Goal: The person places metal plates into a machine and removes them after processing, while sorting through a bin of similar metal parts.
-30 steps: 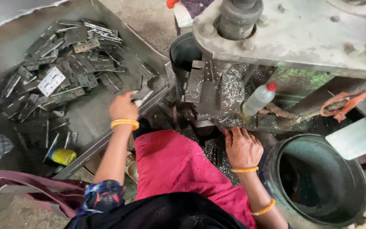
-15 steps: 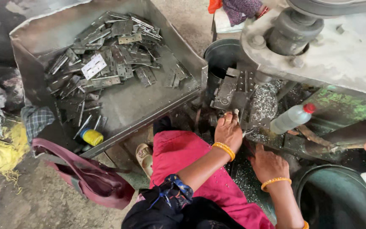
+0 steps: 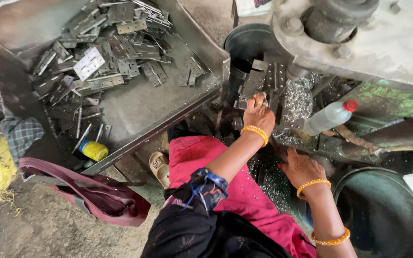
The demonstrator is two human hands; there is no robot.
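My left hand (image 3: 259, 113) reaches forward to the machine's work area and pinches a small metal hinge plate (image 3: 260, 99) among dark steel blocks (image 3: 256, 81). Palm down, my right hand (image 3: 301, 167) rests with fingers spread on the machine bed, which is covered in shiny metal shavings (image 3: 296, 100). Both wrists wear orange bangles. To the left, a large pile of flat metal hinge plates (image 3: 106, 57) lies in a sheet-metal tray (image 3: 168, 124).
A plastic bottle with a red cap (image 3: 328, 117) lies right of the work area, under the grey machine head (image 3: 359, 33). A dark bucket (image 3: 383, 210) stands at lower right. In the tray's near corner sits a yellow tin (image 3: 94, 150); a maroon bag (image 3: 96, 196) lies below it.
My left hand has moved from the tray's near edge across to the machine and now holds a plate there. My right hand stayed on the bed. The view shifted left.
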